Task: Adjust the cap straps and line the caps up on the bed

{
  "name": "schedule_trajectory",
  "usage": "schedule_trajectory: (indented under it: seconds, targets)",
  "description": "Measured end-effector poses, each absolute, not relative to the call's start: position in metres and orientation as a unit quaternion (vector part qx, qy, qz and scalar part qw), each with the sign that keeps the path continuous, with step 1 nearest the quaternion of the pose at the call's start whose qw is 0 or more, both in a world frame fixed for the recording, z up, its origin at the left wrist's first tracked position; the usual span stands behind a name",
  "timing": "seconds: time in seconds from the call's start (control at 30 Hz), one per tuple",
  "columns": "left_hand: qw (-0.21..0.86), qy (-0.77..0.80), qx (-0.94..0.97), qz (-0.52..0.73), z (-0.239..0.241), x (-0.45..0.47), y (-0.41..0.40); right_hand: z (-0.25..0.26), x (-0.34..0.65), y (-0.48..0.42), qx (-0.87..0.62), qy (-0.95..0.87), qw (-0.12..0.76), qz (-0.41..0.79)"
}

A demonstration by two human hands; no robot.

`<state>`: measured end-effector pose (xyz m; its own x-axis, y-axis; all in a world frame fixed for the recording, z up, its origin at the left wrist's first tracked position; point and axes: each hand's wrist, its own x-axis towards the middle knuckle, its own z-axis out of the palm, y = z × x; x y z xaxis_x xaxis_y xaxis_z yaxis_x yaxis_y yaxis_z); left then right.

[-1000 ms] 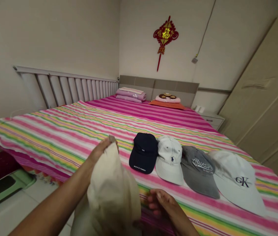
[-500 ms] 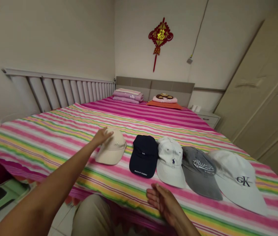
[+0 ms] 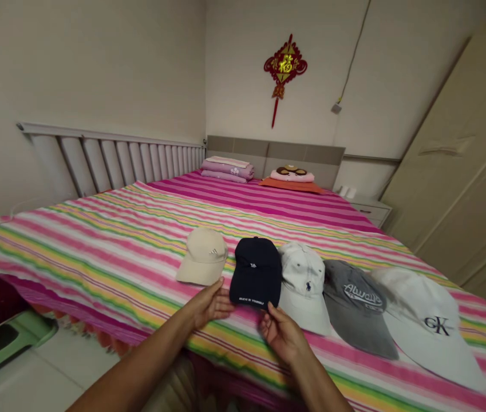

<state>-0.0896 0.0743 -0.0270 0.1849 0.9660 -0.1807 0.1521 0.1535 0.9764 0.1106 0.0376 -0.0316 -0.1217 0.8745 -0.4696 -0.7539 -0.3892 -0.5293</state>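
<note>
A navy baseball cap (image 3: 256,264) with white lettering along its brim lies in front of me. My right hand (image 3: 284,335) pinches the right corner of that brim, thumb on top and fingers curled below. At the brim's left corner is my left hand (image 3: 212,304), fingers stretched out and holding nothing. Just beyond it sits a beige cap (image 3: 203,254) with a small striped logo. To the right of the navy cap stand a white cap (image 3: 305,280) with a dark horse-rider emblem, a grey cap (image 3: 358,309) with "Always" lettering, and a white cap (image 3: 431,326) marked CK.
The caps rest in a row on a striped bedsheet (image 3: 109,243). Folded purple bedding (image 3: 228,170) and a pink pillow (image 3: 292,176) lie by the headboard (image 3: 303,154). A radiator (image 3: 118,157) runs along the left wall. A green stool (image 3: 23,335) stands at lower left.
My left hand has left the beige cap and come down to the navy cap's left side. My right hand has moved up to its brim and taken hold; the beige cap sits slightly straighter.
</note>
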Motion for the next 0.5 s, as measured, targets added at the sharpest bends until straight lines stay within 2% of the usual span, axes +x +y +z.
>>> schedule_trajectory:
  seconds: [0.07, 0.13, 0.23, 0.33, 0.4, 0.5]
  targets:
    - [0.705, 0.411, 0.420, 0.398, -0.027, -0.078, 0.068, -0.029, 0.116, 0.019, -0.341, -0.104, 0.547, 0.758]
    - [0.788, 0.293, 0.286, 0.459, -0.023, -0.074, 0.067, -0.032, 0.123, -0.002, -0.320, -0.147, 0.531, 0.771]
    - [0.796, 0.232, 0.182, 0.528, -0.015, -0.074, 0.069, -0.047, 0.137, -0.031, -0.311, -0.301, 0.471, 0.769]
    - [0.804, 0.229, 0.178, 0.519, -0.010, -0.072, 0.064, -0.057, 0.155, -0.053, -0.330, -0.405, 0.357, 0.774]
    - [0.815, 0.217, 0.198, 0.500, -0.006, -0.064, 0.054, -0.050, 0.167, -0.063, -0.333, -0.412, 0.351, 0.772]
    - [0.821, 0.187, 0.254, 0.476, 0.002, -0.043, 0.033, -0.021, 0.178, -0.073, -0.323, -0.388, 0.400, 0.765]
